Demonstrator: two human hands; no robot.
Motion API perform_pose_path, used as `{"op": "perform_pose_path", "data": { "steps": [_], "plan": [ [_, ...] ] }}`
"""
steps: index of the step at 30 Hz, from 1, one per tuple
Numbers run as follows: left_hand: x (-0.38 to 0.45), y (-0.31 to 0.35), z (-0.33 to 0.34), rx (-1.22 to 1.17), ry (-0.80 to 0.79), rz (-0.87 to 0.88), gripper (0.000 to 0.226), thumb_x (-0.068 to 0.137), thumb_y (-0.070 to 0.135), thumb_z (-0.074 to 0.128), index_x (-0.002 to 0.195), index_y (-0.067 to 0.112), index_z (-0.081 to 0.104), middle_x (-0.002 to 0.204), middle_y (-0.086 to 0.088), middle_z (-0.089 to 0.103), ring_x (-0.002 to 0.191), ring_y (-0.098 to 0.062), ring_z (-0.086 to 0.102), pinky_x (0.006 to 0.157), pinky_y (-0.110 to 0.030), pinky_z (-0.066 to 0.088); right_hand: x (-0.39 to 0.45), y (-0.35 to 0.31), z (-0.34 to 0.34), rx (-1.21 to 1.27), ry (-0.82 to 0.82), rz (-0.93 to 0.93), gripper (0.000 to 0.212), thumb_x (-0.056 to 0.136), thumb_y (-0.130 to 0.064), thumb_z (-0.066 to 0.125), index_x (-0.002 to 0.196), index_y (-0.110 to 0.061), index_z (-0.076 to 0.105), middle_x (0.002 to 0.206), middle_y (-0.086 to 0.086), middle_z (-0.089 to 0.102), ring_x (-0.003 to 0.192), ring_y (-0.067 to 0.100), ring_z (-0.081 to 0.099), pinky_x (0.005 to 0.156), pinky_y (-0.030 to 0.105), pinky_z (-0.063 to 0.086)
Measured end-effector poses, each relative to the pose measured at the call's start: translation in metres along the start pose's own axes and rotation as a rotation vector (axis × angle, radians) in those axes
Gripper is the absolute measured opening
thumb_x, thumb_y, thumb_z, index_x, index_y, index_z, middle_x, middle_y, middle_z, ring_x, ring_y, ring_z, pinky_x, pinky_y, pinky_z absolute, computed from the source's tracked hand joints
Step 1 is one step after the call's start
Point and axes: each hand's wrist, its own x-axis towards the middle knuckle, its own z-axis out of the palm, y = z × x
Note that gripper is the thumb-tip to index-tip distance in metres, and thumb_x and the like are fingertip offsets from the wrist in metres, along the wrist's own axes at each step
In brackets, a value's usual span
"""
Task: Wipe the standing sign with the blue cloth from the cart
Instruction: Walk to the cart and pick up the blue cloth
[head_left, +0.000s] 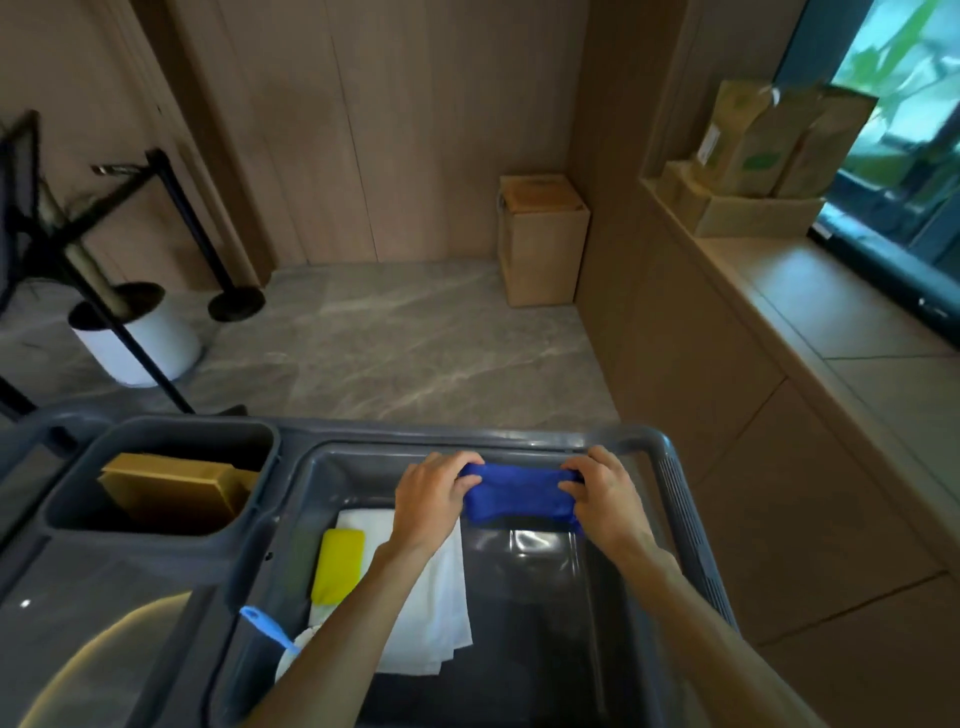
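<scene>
- While it is stretched between both hands, the blue cloth (517, 493) sits bunched above the far end of the grey cart's (685, 514) large tray compartment, close to the far rim.
- The left hand (434, 493) grips the cloth's left end, fingers curled over the top edge and thumb underneath.
- The right hand (602, 491) grips the right end the same way, fingers wrapped over the fabric, with a little blue showing below the palm.
- Beneath the left forearm a white folded cloth (436, 613) lies on the tray floor, and a yellow sponge (340, 564) rests on its left part.
- A light blue brush handle (265, 626) sticks up at the tray's near left corner beside a white rounded item I cannot identify.
- The cart's left bin (156, 475) holds a brown cardboard box (171, 491).
- Beyond the cart, at the left, black stanchion posts (187, 228) with round bases stand on the grey marble floor, and a black-framed stand (21, 208), blurred, leans over a white cylindrical bin (156, 343); whether this is the standing sign I cannot tell.
- A cardboard box (543, 241) stands against the wooden wall, and brown paper bags (769, 150) sit on the ledge to the right, by the window.
</scene>
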Motion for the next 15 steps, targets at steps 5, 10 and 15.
{"op": "perform_pose_path", "data": {
  "steps": [5, 10, 15],
  "plan": [
    [0.018, 0.021, -0.045, 0.054, 0.078, 0.063, 0.019, 0.09, 0.029, 0.069, 0.108, 0.032, 0.073, 0.082, 0.006, 0.064, 0.084, -0.021, 0.065, 0.071, -0.028, 0.041, 0.023, -0.028, -0.044, -0.02, 0.043, -0.092, 0.016, 0.093, -0.006, 0.065, 0.106, -0.008, 0.073, 0.097, -0.002, 0.054, 0.087, 0.015, 0.057, 0.077, 0.017, 0.047],
    [0.037, 0.041, -0.089, 0.12, 0.094, 0.029, 0.019, 0.094, 0.038, 0.063, 0.111, 0.033, 0.071, 0.094, 0.002, 0.068, 0.09, -0.024, 0.065, 0.078, -0.035, 0.052, 0.042, -0.055, -0.078, -0.048, 0.049, -0.142, 0.018, 0.096, -0.01, 0.063, 0.112, -0.011, 0.072, 0.1, -0.005, 0.051, 0.086, 0.01, 0.054, 0.071, 0.008, 0.039],
    [0.041, 0.047, -0.128, 0.168, 0.162, 0.008, 0.02, 0.095, 0.04, 0.061, 0.112, 0.035, 0.071, 0.101, 0.002, 0.071, 0.094, -0.021, 0.066, 0.082, -0.035, 0.052, 0.05, -0.084, -0.097, -0.048, 0.073, -0.191, 0.016, 0.098, -0.017, 0.06, 0.107, -0.013, 0.072, 0.097, -0.004, 0.051, 0.084, 0.012, 0.054, 0.076, 0.025, 0.048]
  ]
}}
